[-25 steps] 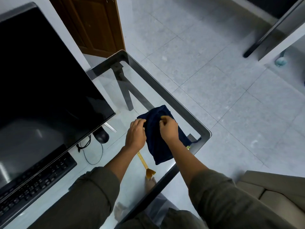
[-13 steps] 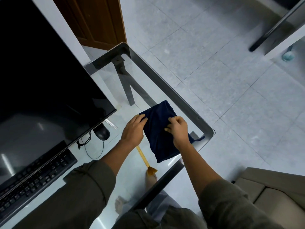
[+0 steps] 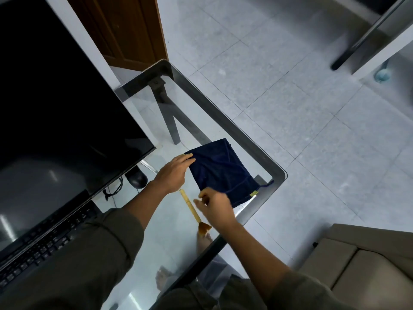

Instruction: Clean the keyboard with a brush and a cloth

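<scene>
On the glass desk (image 3: 257, 151), near its right corner: folded dark cloth (image 3: 220, 170) lies flat. Left hand (image 3: 173, 173) open, fingertips on cloth edge. Right hand (image 3: 215, 208) blurred, grip unclear, beside brush (image 3: 192, 208). Keyboard (image 3: 44, 245) lower left

No text, brand, number or sign is legible. The keyboard (image 3: 42, 247) keycaps show pale marks too small to read; the small yellow tag (image 3: 254, 193) on the corner of the dark blue cloth (image 3: 221, 171) carries no readable lettering.
</scene>
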`<state>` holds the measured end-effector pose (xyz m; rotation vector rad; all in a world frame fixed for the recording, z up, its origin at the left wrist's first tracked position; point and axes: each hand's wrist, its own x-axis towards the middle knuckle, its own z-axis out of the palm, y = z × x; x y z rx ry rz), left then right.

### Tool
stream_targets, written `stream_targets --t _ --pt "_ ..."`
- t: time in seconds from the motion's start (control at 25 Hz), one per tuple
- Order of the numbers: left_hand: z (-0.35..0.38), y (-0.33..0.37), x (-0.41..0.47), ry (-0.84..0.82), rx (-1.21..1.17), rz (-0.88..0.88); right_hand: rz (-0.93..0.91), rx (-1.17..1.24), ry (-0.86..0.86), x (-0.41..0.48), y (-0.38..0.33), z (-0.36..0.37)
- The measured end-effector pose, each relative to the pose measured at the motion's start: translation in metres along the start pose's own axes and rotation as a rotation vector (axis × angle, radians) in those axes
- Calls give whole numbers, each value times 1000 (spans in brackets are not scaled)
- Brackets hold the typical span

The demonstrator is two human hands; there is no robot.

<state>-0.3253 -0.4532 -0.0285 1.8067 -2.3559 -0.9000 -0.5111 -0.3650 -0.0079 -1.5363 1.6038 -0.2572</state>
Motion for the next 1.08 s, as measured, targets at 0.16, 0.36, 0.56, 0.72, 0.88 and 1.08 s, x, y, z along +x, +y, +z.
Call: stream_targets --t 0.16,0.36,0.56,0.72,0.88,1.08 --pt "6 4 -7 -27 -5 -8 21 -341 -115 -1 -11 34" --pt "0 6 11 4 -55 -30 134 -65 -82 -1 0 -19" --pt "6 7 4 38 -149 -94 168 129 46 29 17 -62" --pt "26 24 -3 174 -21 -121 14 -142 225 62 19 -49" --pt "53 34 -17 34 157 -157 -12 -496 35 59 46 -33" --pt "42 33 -31 95 170 -163 -87 -451 26 52 39 -33"
